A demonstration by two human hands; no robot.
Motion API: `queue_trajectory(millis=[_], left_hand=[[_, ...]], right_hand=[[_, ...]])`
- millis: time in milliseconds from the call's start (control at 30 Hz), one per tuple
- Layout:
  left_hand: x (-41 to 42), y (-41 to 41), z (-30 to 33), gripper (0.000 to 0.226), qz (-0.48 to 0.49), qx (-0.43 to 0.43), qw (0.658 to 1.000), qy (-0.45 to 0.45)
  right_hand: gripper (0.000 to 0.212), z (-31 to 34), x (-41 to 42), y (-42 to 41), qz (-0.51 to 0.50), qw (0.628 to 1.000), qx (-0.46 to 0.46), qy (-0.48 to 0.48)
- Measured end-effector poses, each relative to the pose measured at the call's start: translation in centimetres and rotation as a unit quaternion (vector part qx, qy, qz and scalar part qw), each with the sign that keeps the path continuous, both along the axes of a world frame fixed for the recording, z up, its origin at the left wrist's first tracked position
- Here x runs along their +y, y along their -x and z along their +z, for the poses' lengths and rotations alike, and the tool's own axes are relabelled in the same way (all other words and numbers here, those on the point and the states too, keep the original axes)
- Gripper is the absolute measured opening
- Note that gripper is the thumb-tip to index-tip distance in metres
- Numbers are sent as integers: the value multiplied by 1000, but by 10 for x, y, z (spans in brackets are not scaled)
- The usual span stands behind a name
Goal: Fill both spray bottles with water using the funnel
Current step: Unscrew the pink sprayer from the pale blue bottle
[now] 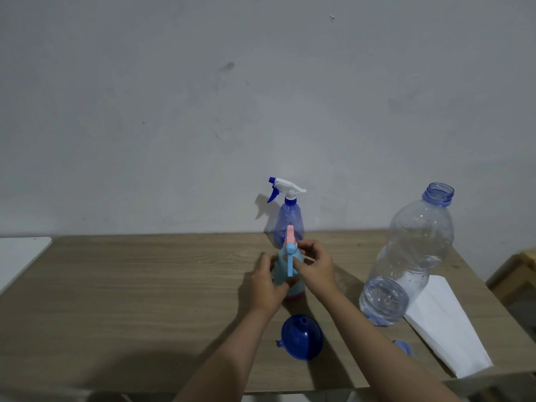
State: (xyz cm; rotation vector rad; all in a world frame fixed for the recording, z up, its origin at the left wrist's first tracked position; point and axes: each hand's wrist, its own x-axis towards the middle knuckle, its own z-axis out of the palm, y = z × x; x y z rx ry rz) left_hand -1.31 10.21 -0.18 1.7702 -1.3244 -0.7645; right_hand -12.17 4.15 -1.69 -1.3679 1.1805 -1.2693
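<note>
Dim, cool, even light. Soft shadows fall at 9–10 o'clock: one behind the purple spray bottle [288,216] on the wall [174,97], others beside the forearms on the table [130,285]. Slight softness overall. Wide-angle bending at frame edges. No glare.

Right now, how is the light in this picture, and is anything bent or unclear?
Head view: dim, bluish light; the purple spray bottle throws a shadow on the wall to its left. The wide lens tilts the big water bottle and bends the table edges. The hands on the light blue spray bottle look slightly soft.
</note>
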Motion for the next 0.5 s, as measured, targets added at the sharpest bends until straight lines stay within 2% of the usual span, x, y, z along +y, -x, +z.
queue_trajectory(millis=[167,267,367,500], left_hand=[[0,0,-1,52,7,22,1000,8],[-1,-1,-5,50,4,33,999,14],[-3,-2,-9,49,7,33,999,15],[-4,-1,-9,49,8,37,999,24]], right_hand=[[27,1,-6,-4,-24,1000,9,-9],[23,1,-6,0,0,1000,20,4],[32,5,-6,9,48,999,24,3],[42,10,-7,9,33,999,17,-24]])
